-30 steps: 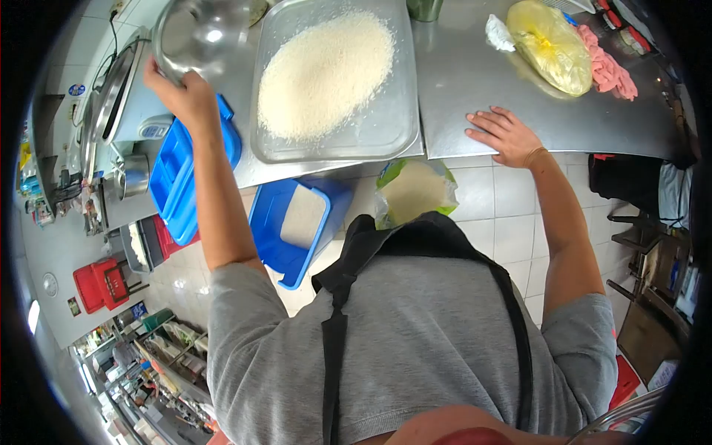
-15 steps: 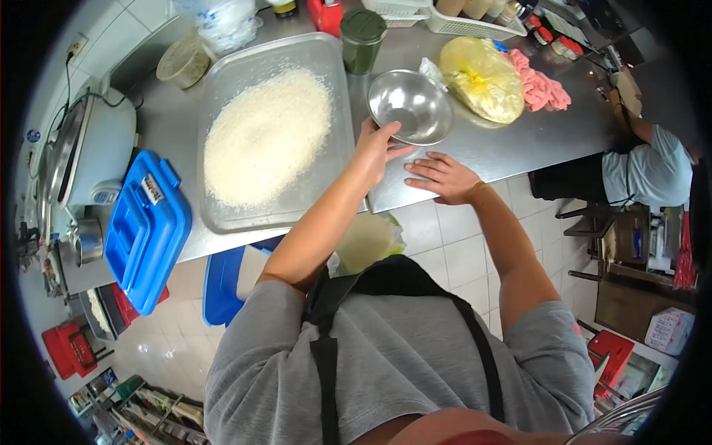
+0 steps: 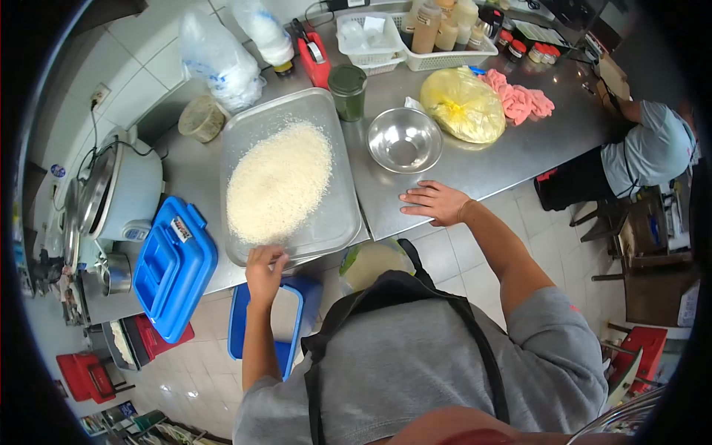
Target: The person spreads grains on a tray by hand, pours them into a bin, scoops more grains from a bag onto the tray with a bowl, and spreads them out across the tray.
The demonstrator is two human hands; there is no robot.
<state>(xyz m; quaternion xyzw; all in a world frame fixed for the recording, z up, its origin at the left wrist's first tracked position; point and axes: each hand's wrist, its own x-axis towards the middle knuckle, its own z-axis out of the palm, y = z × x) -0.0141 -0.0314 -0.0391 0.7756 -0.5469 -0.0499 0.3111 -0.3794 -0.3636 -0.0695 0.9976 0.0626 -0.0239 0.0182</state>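
My left hand [image 3: 265,271] is at the near left edge of a metal tray [image 3: 343,222], fingers loosely bent and thumb apart, with nothing visible in it. Whether it touches the rim I cannot tell. A wide heap of white, rice-like grains [image 3: 282,182] covers much of the tray. My right hand [image 3: 436,203] rests spread on the steel counter's front edge, holding nothing. Just beyond it stands a steel bowl [image 3: 406,141] with nothing in it. Below my left hand, on the floor side, is an open blue bin [image 3: 294,326] with pale contents.
A blue lid [image 3: 176,267] overhangs the counter's left edge, near a rice cooker [image 3: 137,189]. Behind the tray stand a dark green container [image 3: 347,93] and a plastic tub [image 3: 202,119]. A yellow bag [image 3: 463,105] and pink cloth [image 3: 519,98] lie right. A co-worker [image 3: 645,152] stands far right.
My left hand has let go of the steel bowl and moved left to the tray's near edge. The bowl stays on the counter. My right hand remains on the counter edge; the view has shifted.
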